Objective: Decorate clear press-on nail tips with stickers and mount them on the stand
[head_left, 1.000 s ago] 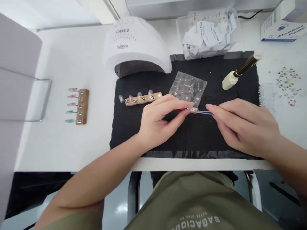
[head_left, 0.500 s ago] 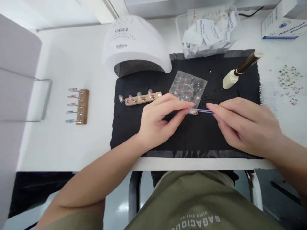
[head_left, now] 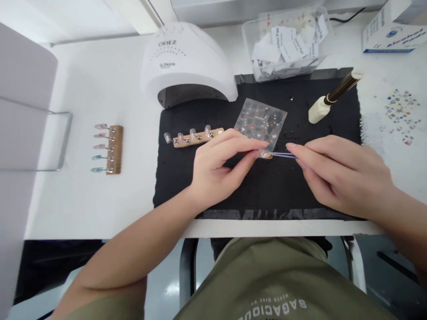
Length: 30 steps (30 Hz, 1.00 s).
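Between thumb and forefinger, my left hand [head_left: 227, 162] pinches a small clear nail tip [head_left: 266, 154] with orange and white decoration on it. My right hand [head_left: 343, 175] is closed around a thin pair of tweezers [head_left: 283, 155], whose points touch the nail tip's right end. Just behind the fingers lies a clear sticker sheet [head_left: 260, 120] with small red and white motifs. To the left, a wooden stand [head_left: 196, 137] carries several clear and pale pink nail tips on metal posts; my left hand partly covers its right end.
A black mat [head_left: 267, 186] covers the work area. A white nail lamp [head_left: 190, 62] stands at the back left, a plastic box of alcohol pads [head_left: 256, 73] behind. A polish bottle [head_left: 319, 110] stands right, near scattered decorations [head_left: 402, 113]. Another nail stand [head_left: 115, 150] lies left.
My left fingers have shifted very slightly left, so more of the decorated nail tip shows. The tweezers stay at its right end, and the whole view has drifted a little.
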Motion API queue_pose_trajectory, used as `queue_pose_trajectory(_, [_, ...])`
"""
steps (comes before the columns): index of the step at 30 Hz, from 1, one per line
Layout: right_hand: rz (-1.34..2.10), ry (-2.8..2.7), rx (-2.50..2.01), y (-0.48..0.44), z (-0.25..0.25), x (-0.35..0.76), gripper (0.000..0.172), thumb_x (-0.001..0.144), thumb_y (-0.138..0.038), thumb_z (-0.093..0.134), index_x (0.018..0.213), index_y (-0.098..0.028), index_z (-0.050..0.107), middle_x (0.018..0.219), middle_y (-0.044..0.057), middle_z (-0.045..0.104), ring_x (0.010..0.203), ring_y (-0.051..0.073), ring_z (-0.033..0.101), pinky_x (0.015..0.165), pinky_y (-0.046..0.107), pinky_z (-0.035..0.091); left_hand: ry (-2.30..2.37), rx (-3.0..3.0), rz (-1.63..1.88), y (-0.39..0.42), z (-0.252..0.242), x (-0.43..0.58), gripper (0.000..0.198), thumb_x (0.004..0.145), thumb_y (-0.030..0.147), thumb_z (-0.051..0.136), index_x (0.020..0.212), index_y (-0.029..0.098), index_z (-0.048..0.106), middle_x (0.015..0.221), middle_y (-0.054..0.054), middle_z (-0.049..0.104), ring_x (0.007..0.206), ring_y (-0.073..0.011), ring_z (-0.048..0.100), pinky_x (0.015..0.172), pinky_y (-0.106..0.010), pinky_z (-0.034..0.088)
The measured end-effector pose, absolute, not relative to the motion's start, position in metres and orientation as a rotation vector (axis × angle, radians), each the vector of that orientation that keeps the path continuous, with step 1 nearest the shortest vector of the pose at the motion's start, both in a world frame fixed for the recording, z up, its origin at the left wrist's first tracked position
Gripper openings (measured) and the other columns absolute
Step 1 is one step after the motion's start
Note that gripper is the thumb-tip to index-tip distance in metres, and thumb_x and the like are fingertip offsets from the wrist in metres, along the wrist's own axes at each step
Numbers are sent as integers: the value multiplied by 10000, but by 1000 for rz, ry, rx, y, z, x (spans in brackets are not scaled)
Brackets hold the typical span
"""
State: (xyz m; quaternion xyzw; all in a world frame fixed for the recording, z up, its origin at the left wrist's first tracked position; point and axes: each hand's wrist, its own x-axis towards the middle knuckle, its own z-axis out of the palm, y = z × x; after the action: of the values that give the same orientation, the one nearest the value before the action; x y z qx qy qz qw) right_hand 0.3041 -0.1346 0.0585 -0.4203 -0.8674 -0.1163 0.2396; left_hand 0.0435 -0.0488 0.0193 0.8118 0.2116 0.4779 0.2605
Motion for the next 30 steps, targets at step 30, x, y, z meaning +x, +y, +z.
queue_pose_trajectory(30, [-298,-2336,-1184,-135,56,306,331,1101,-117,651,1410,-167,757,1053,60,859,918,192,808,555,330,493,633,2178,1326,-49,19,42,268,1047,74,813,1200,290,856,1019,15,890,844,-124,786,783,-277,650])
